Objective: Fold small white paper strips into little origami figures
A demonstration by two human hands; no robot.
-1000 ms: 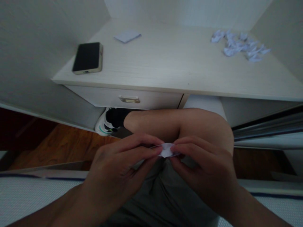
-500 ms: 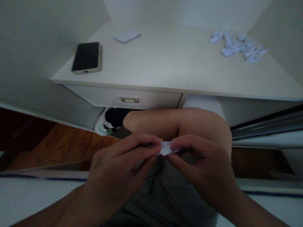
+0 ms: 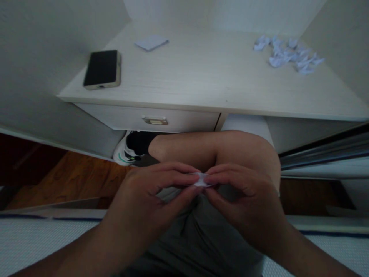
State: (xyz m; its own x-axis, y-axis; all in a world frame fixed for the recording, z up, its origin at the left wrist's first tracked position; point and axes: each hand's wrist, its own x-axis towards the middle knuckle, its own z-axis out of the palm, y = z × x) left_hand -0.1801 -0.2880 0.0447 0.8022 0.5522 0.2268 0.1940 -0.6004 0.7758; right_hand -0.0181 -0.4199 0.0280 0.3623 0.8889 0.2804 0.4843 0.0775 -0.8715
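A small white piece of paper (image 3: 201,180) is held between my two hands, above my lap. My left hand (image 3: 152,192) pinches its left side between thumb and fingers. On the other side my right hand (image 3: 245,192) grips it the same way, so the fingertips of both hands almost meet. Most of the paper is covered by the fingers, and its exact shape cannot be made out.
On the white desk (image 3: 187,77) ahead lie a black-faced phone-like device (image 3: 101,68), a folded white paper (image 3: 152,42) and a heap of crumpled or folded paper pieces (image 3: 288,55). A drawer (image 3: 178,122) sits below the desktop. My bent leg (image 3: 187,148) is under the desk edge.
My left fingers have shifted on the paper, with the thumb now closer to its middle. Less of the paper shows between the hands. The view has moved slightly.
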